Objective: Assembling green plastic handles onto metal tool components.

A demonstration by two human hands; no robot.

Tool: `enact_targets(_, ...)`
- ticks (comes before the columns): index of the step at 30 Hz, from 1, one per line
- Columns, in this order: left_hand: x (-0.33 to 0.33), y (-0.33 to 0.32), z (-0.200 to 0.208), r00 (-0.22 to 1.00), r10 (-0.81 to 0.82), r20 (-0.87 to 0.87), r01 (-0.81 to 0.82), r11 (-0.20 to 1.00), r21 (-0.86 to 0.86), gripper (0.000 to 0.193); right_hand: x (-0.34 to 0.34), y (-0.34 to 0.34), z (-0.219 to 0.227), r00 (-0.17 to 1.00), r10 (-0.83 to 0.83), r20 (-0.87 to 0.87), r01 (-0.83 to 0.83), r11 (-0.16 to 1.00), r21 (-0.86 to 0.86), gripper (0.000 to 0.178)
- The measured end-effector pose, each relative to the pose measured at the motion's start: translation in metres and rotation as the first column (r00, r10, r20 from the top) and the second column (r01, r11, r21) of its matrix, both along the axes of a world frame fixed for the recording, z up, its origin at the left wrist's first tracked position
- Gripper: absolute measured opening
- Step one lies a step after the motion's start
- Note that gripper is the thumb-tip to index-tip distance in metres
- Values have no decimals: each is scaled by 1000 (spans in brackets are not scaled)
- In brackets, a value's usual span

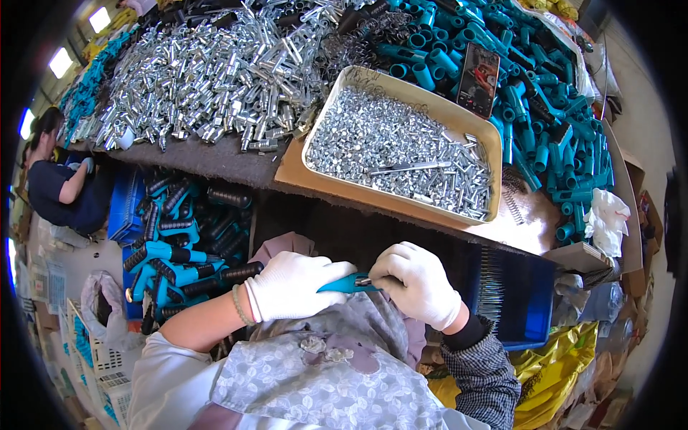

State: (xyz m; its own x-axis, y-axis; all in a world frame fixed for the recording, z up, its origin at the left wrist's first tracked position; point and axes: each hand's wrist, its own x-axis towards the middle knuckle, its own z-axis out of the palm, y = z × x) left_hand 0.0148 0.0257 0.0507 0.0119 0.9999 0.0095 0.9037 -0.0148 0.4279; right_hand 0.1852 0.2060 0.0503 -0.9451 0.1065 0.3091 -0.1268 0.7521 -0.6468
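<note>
My left hand (290, 285), in a white knit glove, is wrapped round a teal plastic tool handle (340, 284) held above my lap. From the handle's right end sticks a short silver metal fitting (363, 282). My right hand (420, 284), gloved the same way, is closed at that metal end with thumb and fingers pinched together. Whatever lies between those fingertips is hidden. Just beyond my hands, a cream tray (313, 159) full of small metal pins and sleeves sits on the bench, with a slim metal rod (412, 168) lying across them.
Silver metal parts (208, 79) are heaped at the back left, teal tubes (534, 115) at the right. A phone (478, 79) leans on the tubes. Teal and black tools (175, 251) fill a blue crate at left. A blue bin (527, 301) stands at right. Another person (57, 179) sits far left.
</note>
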Motion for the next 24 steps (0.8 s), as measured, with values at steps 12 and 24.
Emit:
enact_targets(12, 1, -1, 2, 996, 87, -5, -87, 989, -124, 36, -13, -31, 13, 993, -22, 115, -44, 841, 539, 12)
enact_targets(24, 12, -21, -12, 994, -55, 94, 47, 996, 78, 39, -20, 15, -1, 706, 266, 656, -157, 963, -221, 42)
